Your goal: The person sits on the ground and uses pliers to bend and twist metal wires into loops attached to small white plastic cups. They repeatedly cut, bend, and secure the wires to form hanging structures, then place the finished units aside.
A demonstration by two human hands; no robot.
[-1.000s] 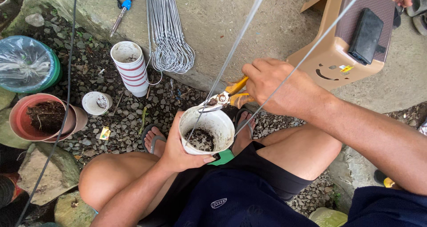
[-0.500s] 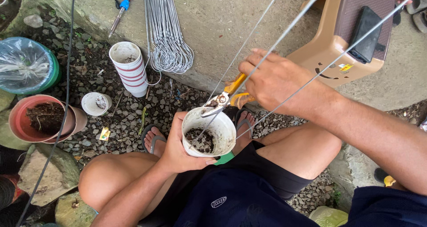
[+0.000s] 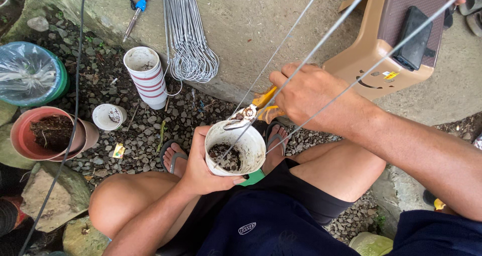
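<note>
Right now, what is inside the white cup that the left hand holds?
The white cup in the left hand holds a dark, soil-like clump at the bottom, and thin wires run down into it. Where the wires end under the soil cannot be seen.

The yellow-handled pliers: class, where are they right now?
In the head view, the pliers are right of centre, in the right hand, over the rim of the white cup.

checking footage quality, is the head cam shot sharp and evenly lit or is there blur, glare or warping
Head view: soft, even daylight, no hard shadows or glare; the white cup in the left hand and the yellow-handled cutters in the right hand are sharp; the thin wires crossing close to the lens look slightly soft; wide-angle stretching shows on the right forearm at the frame edge.
</note>
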